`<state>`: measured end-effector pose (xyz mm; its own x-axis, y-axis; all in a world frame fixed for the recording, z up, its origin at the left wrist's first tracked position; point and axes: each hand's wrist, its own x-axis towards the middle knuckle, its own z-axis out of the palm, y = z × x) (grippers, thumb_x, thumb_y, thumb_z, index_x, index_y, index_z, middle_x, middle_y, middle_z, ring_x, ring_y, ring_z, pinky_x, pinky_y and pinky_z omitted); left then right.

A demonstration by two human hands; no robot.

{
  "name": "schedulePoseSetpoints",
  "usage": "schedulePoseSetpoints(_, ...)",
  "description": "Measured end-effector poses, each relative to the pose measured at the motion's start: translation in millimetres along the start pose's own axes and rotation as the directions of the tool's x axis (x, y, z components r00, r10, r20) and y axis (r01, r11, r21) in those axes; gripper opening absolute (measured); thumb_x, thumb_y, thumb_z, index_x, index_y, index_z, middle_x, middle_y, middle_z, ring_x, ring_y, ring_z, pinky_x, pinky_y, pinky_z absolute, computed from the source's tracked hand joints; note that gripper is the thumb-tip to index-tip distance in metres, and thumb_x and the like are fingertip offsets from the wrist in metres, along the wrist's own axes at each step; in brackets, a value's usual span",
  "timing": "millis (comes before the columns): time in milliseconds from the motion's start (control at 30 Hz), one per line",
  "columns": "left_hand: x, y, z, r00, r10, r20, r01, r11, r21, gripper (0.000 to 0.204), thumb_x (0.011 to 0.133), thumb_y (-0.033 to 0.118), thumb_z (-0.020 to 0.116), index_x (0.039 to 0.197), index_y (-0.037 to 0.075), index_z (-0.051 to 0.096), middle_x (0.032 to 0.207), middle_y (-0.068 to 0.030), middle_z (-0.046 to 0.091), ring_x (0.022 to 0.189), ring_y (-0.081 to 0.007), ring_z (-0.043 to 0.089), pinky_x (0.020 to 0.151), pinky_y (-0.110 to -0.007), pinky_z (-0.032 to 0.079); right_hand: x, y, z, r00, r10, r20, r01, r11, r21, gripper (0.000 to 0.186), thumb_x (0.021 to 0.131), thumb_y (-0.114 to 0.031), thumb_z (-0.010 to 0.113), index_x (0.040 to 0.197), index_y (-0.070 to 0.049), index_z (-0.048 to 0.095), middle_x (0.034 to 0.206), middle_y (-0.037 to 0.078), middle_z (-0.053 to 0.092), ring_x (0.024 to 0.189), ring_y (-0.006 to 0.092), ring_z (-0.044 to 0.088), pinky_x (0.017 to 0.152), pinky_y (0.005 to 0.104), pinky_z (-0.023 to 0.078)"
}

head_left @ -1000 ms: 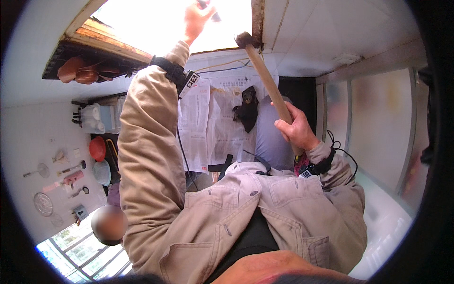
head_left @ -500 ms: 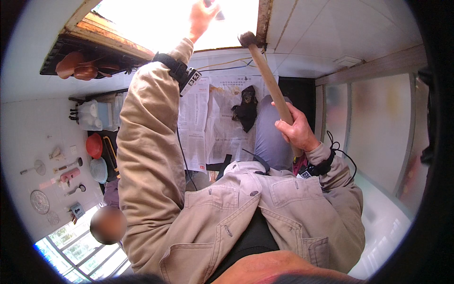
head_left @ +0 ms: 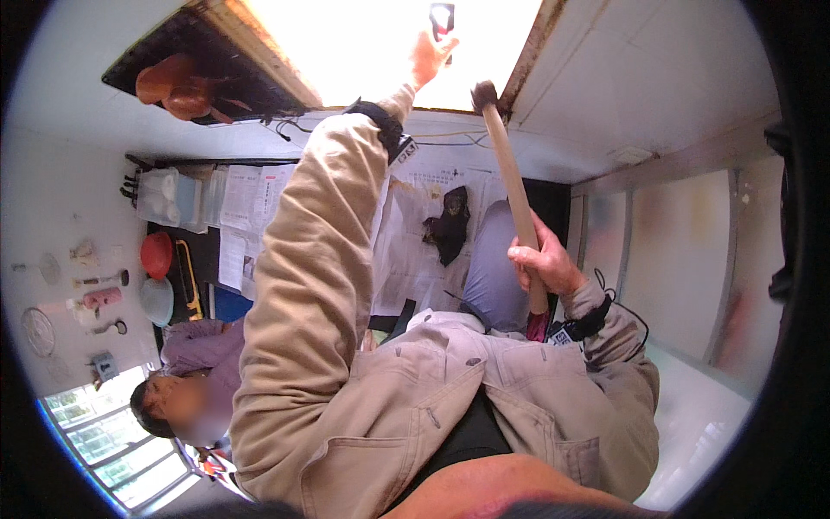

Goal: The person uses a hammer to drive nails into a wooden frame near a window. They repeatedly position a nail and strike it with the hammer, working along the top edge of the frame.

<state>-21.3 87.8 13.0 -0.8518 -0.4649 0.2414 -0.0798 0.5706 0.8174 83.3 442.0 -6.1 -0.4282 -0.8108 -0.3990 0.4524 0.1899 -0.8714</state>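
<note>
High in front of me, my left hand is raised inside the bright opening, whose worn wooden frame has stained edges; its fingers grip a small dark tool with some red, its shape washed out by glare. Lower right, my right hand is closed round the long wooden handle of a hammer, its dark head upward, just right of and below my left hand. Behind my arms, newspapers cover a dark surface, with a crumpled black item on them.
A co-worker in purple is at lower left, beside utensils on the white wall. Red bowl, yellow-handled tool and plastic containers sit at left. A black board hangs upper left; frosted panels line the right.
The view has shifted, so my left hand and the hammer now appear further right. The hammer head is slightly lower in the picture. More of the co-worker and the left-side papers shows.
</note>
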Motion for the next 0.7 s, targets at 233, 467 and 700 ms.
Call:
schedulePoseSetpoints(233, 0.2, 4.7, -3.2, 0.999, -0.038, 0.003, 0.038, 0.998, 0.047, 0.040, 0.090, 0.038, 0.072, 0.093, -0.002, 0.071, 0.073, -0.0133, 0.071, 0.060, -0.0211, 0.068, 0.056, -0.035, 0.054, -8.9, -15.7, 12.5, 0.989, -0.092, -0.112, 0.079, 0.990, -0.113, 0.074, 0.087, -0.005, 0.056, 0.154, -0.007, 0.027, 0.073, 0.001, 0.053, 0.043, 0.0087, 0.046, 0.037, 0.0259, 0.040)
schedulePoseSetpoints(467, 10.9, -15.8, 5.7, 0.999, -0.047, -0.004, 0.047, 0.998, 0.028, 0.038, 0.091, 0.036, 0.071, 0.093, -0.002, 0.069, 0.072, -0.0121, 0.070, 0.059, -0.0198, 0.067, 0.056, -0.034, 0.054, 2.6, -86.0, 33.0, 0.883, -0.435, -0.173, 0.220, 0.712, -0.667, 0.079, 0.083, -0.004, 0.054, 0.157, -0.011, 0.028, 0.114, 0.017, 0.064, 0.077, 0.0183, 0.061, 0.075, 0.0279, 0.051)
schedulePoseSetpoints(700, 13.8, -24.1, 9.8, 0.994, -0.104, 0.023, 0.106, 0.991, -0.086, 0.038, 0.091, 0.034, 0.072, 0.093, -0.003, 0.066, 0.073, -0.0129, 0.070, 0.061, -0.0202, 0.067, 0.059, -0.035, 0.054, 23.6, -135.6, 34.6, 0.781, -0.618, -0.092, 0.293, 0.492, -0.820, 0.077, 0.081, -0.004, 0.053, 0.155, -0.013, 0.034, 0.127, 0.021, 0.062, 0.093, 0.0170, 0.060, 0.087, 0.0271, 0.048)
